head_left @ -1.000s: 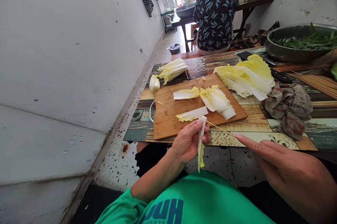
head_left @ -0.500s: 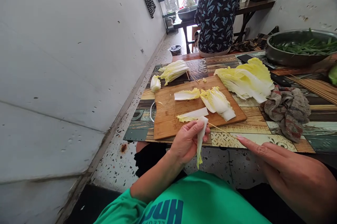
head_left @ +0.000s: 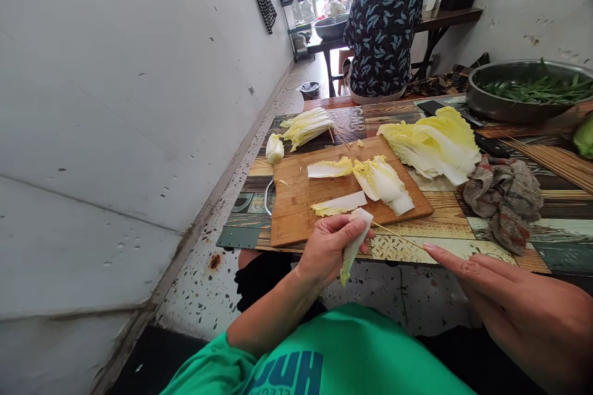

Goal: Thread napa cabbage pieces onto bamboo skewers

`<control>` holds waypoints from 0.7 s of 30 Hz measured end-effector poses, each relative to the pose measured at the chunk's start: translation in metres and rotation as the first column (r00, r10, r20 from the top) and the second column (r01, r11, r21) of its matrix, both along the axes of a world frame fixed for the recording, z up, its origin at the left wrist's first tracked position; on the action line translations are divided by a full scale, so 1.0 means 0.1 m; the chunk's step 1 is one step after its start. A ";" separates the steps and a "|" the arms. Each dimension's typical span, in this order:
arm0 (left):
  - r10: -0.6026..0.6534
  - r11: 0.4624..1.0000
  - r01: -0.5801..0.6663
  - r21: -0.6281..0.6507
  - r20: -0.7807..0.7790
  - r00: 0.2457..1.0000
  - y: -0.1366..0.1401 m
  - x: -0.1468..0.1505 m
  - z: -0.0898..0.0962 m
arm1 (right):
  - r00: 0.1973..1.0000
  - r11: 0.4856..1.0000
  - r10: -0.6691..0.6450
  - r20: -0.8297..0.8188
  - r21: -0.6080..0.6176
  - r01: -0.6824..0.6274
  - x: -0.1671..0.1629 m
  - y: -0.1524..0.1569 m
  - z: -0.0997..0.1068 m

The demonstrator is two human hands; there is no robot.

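My left hand (head_left: 327, 248) pinches a strip of napa cabbage (head_left: 355, 242) near its white end, and the yellow-green leafy end hangs down. A thin bamboo skewer (head_left: 399, 235) runs from the strip to my right hand (head_left: 514, 290). The right index finger is stretched along the skewer's near end; the thumb and the other fingers are mostly hidden. Just beyond my hands is a wooden cutting board (head_left: 296, 222). On it lie two separate cabbage strips, the nearer strip (head_left: 340, 203) and the farther strip (head_left: 328, 168), beside a pile of cut cabbage (head_left: 383, 185).
Large cabbage leaves (head_left: 435, 144), a crumpled cloth (head_left: 503, 197), a knife (head_left: 492, 145), loose skewers (head_left: 556, 163) and a metal basin of greens (head_left: 523, 104) are on the right. Skewered cabbage (head_left: 308, 128) lies at the back left. A person (head_left: 382, 30) sits beyond the table.
The cabbage strip has turned in my left hand, its broad white face showing more and its leafy end swinging left. The skewer and both hands have shifted slightly right.
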State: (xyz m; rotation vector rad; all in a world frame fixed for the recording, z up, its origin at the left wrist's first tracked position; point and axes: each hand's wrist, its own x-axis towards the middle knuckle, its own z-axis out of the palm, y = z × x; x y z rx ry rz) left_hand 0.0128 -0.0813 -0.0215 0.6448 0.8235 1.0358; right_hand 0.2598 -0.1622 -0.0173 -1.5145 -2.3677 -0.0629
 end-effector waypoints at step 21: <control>-0.164 0.980 0.173 0.097 -0.091 0.982 -0.06 0.09 -0.08 | 0.925 0.984 0.172 -0.339 0.014 -0.178 -0.24 0.33 0.22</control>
